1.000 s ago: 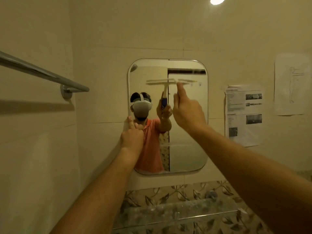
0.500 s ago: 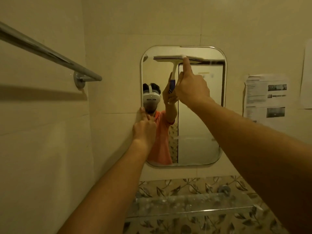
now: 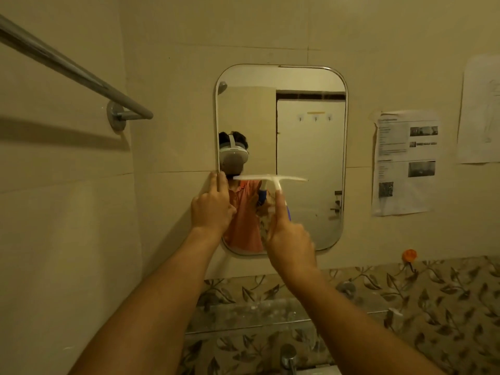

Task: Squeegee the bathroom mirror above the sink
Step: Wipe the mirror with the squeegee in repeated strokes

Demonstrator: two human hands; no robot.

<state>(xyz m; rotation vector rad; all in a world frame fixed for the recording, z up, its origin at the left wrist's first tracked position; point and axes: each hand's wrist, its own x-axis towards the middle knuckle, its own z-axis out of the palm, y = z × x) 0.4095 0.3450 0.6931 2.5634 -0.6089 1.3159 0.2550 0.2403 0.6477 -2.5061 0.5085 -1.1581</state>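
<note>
Squeegee [image 3: 270, 178]: blade lies level across mid mirror [image 3: 311, 131] | my right hand [image 3: 288, 240] curls round its handle, forefinger along the stem | left hand [image 3: 213, 208], fingers straight, rests on the mirror's left edge | I judge it light, stiff; grip the handle.

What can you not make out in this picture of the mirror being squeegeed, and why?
Head view throughout.
Handle of the squeegee: mostly covered by the blurred right hand.
The sink: cut off at the bottom edge; little beyond a tap shows.
Text on the printed sheet: too small to read.
Left end of the towel rail: cut by the frame edge.
</note>
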